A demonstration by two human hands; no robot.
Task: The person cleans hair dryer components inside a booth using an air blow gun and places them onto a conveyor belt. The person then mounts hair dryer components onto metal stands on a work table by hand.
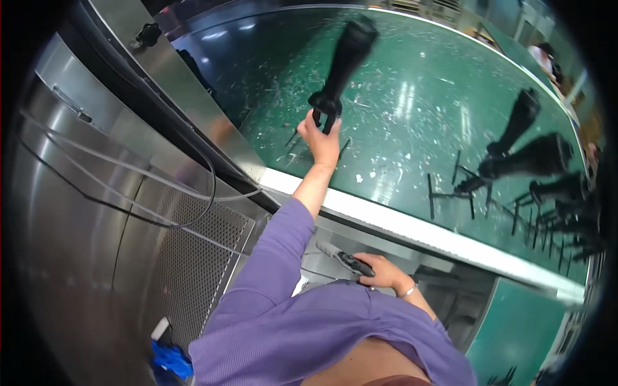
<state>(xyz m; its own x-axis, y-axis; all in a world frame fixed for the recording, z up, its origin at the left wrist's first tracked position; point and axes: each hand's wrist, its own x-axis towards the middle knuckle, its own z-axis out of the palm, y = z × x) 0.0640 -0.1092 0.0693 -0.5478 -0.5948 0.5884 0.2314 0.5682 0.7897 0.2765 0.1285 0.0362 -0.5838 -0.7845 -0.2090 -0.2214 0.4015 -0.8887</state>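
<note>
A tall black boot-shaped piece (pixel 346 61) stands over the green surface, its narrow lower end at my left hand (pixel 321 139). The fingers of that hand are closed round the piece's base. Thin dark rods show on both sides of the hand. Close to my body, my right hand (pixel 384 271) is wrapped round a black and grey handheld tool (pixel 354 263), which points to the upper left. What the tool's front end touches cannot be made out.
Several more black boot-shaped pieces (pixel 529 157) rest on dark metal stands (pixel 450 196) at the right. The green surface (pixel 386 122) has a white front edge (pixel 412 231). A steel machine with hanging cables fills the left. Another person (pixel 542 59) is at the far right.
</note>
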